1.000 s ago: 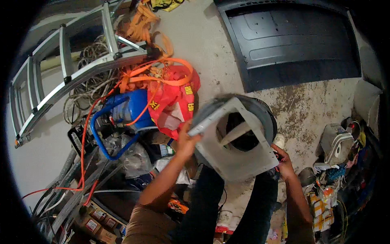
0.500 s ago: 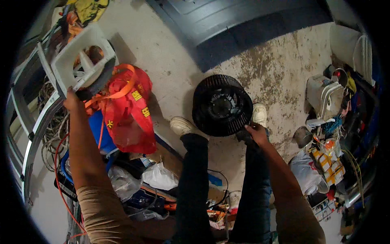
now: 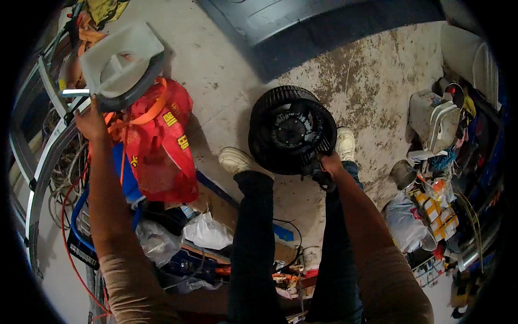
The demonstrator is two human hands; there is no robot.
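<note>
My left hand [image 3: 90, 125] is at the left, beside the rail of an aluminium ladder [image 3: 47, 143]. Its fingers are apart; the index finger is stretched up to the lower corner of a whitish plastic tub [image 3: 110, 73] with a D-shaped opening and a dark rim. At the middle, my right hand [image 3: 331, 163] is closed on the lower edge of a round black fan [image 3: 291, 127], whose slatted cage and dusty hub face up. The fan is in front of my shoes. My right fingertips are partly hidden.
A red bag [image 3: 164, 151] with an orange strap lies below the tub. Beneath it are plastic bags [image 3: 208, 231], cardboard and cables. At the right, stacked pale containers [image 3: 431, 121], a metal pot [image 3: 402, 174] and a heap of goods stand by the wall. A dark panel [image 3: 324, 38] lies ahead.
The tub has shifted up and to the right, and my left hand's grip on its corner has loosened. My right hand has moved further onto the fan, which has tilted slightly.
</note>
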